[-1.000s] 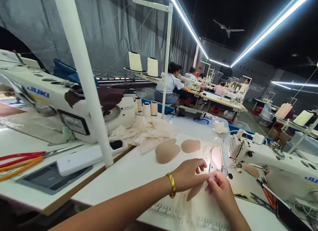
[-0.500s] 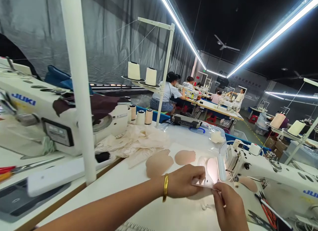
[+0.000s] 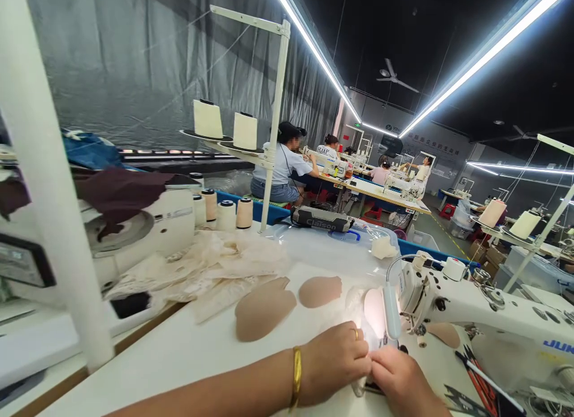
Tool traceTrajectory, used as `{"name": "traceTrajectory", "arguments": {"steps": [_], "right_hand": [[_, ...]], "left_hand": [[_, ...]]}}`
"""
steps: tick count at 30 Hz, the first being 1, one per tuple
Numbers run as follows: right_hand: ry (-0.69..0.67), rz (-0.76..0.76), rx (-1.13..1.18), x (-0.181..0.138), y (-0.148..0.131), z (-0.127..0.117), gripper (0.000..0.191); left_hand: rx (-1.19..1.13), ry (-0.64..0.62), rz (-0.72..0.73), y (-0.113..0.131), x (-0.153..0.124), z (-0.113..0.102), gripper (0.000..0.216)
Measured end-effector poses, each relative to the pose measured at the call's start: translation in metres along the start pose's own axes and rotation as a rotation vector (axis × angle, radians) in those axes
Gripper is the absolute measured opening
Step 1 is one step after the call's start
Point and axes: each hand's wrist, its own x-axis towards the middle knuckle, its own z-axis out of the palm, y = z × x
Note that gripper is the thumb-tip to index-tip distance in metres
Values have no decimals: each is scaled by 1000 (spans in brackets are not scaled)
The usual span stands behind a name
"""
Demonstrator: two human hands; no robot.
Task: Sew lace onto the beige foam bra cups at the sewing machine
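Observation:
My left hand (image 3: 334, 362), with a gold bangle on the wrist and a ring, is closed and pressed down on a small pale fabric piece (image 3: 362, 386) beside the needle of the white sewing machine (image 3: 475, 312). Touching it from the right, my right hand (image 3: 401, 381) is also closed on the same piece. The machine's lamp (image 3: 389, 312) glares on the spot, so the piece is mostly hidden. Two beige bra cups (image 3: 264, 309) (image 3: 319, 290) lie on the white table (image 3: 179, 357) just beyond my hands.
A pile of cream lace (image 3: 215, 264) lies at the left, by a second sewing machine (image 3: 134, 226) draped with dark cloth. A white pole (image 3: 45, 178) stands near left. Thread cones (image 3: 226, 214) and a thread stand (image 3: 273, 118) are behind. People sit sewing at far tables (image 3: 287, 166).
Both hands have dropped from holding the piece up in the air to pressing it on the table by the needle. The view has swung to the right and lower.

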Motion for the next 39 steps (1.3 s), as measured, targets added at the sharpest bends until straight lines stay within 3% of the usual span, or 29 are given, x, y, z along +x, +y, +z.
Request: {"name": "traceTrajectory", "arguments": {"steps": [3, 7, 12, 18, 39], "right_hand": [[15, -2, 68, 3, 3, -5, 24], [26, -20, 57, 2, 3, -13, 31], [-114, 104, 36, -3, -5, -38, 33], [-257, 84, 108, -2, -5, -58, 36], [-288, 97, 260, -2, -8, -64, 33]], "left_hand": [[-3, -69, -56, -5, 8, 17, 25], [-94, 4, -143, -5, 2, 27, 26], [-221, 2, -136, -2, 0, 18, 18], [-330, 1, -165, -2, 3, 21, 9], [-405, 58, -140, -2, 2, 35, 21]]}}
